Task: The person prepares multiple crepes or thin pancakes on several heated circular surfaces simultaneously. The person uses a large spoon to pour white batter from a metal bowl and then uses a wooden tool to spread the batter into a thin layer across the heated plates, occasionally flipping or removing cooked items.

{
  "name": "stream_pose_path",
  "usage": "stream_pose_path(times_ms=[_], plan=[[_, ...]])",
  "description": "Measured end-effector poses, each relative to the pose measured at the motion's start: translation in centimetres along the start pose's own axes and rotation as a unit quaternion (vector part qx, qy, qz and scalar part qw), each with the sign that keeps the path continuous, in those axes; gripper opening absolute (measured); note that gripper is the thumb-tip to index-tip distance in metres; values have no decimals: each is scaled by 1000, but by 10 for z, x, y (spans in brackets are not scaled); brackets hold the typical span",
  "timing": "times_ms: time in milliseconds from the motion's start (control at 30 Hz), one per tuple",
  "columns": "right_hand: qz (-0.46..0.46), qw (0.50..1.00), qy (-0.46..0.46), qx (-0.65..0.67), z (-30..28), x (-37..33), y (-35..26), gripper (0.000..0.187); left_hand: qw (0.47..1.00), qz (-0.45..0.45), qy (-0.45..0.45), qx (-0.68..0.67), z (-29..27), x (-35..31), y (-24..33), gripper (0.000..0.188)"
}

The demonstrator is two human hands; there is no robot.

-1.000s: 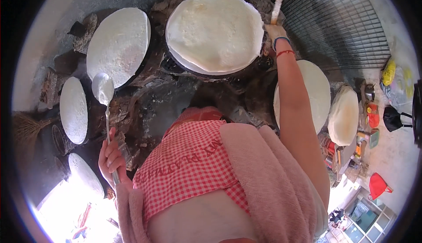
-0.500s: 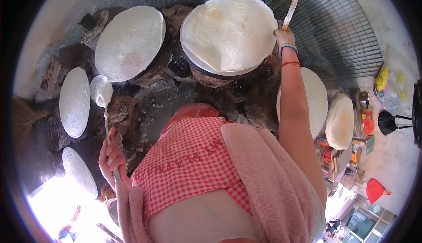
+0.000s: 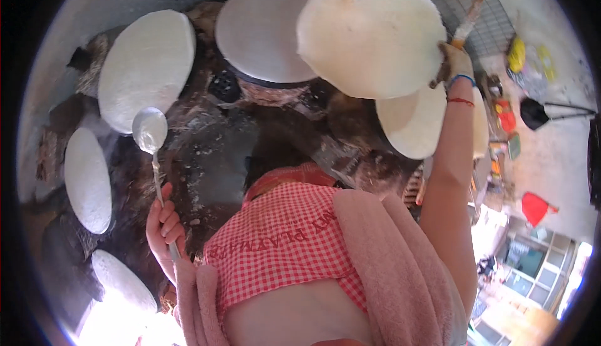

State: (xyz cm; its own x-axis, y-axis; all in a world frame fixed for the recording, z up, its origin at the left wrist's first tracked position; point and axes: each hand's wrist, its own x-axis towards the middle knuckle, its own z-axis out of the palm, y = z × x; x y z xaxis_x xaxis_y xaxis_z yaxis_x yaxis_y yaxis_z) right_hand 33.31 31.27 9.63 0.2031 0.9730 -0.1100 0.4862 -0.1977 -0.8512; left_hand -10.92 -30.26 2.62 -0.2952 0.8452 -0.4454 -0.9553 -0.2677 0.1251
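My left hand (image 3: 165, 228) is closed round the handle of a long ladle (image 3: 150, 132), its bowl coated in white batter. The bowl hangs over the near edge of a round pancake (image 3: 147, 67) on the left griddle. My gloved right hand (image 3: 456, 64) grips the edge of a large, thin round pancake (image 3: 372, 33) held off to the right. That same hand also holds a batter-smeared stick-like tool (image 3: 472, 15), pointing up and away. A bare grey griddle (image 3: 266, 30) lies left of the lifted pancake, which overlaps its right edge.
Two more white rounds lie at the left, one on a griddle (image 3: 87, 180) and one nearer (image 3: 124, 280). Under the lifted pancake lies another pale round (image 3: 410, 124). A wire mesh rack (image 3: 485, 30) stands at far right. A red bag (image 3: 536, 208) hangs on the right wall.
My right hand has moved right, lifting the pancake off the middle griddle and baring its surface. The ladle in my left hand now overlaps the left pancake's near edge.
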Motion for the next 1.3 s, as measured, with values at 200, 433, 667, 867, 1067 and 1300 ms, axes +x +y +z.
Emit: stream_pose_path(times_ms=[200,433,667,867,1067,1300], plan=[[-66,818,170,-546,-383,112,91,56,996,-87,-20,-8,31,16,-82,51],[-356,826,240,-364,-548,151,68,44,989,-118,-50,-74,54,12,-232,53],[-268,822,204,-460,-425,71,261,33,985,-141,-44,-86,114,-4,-343,54],[-228,869,112,-425,-376,74,455,44,989,-143,-5,-29,156,-18,-380,54],[-209,892,50,-397,-377,55,444,41,983,-170,-61,-33,167,-10,-401,55],[7,995,-19,-102,-312,-34,432,34,984,-172,-43,-28,158,-4,-412,55]])
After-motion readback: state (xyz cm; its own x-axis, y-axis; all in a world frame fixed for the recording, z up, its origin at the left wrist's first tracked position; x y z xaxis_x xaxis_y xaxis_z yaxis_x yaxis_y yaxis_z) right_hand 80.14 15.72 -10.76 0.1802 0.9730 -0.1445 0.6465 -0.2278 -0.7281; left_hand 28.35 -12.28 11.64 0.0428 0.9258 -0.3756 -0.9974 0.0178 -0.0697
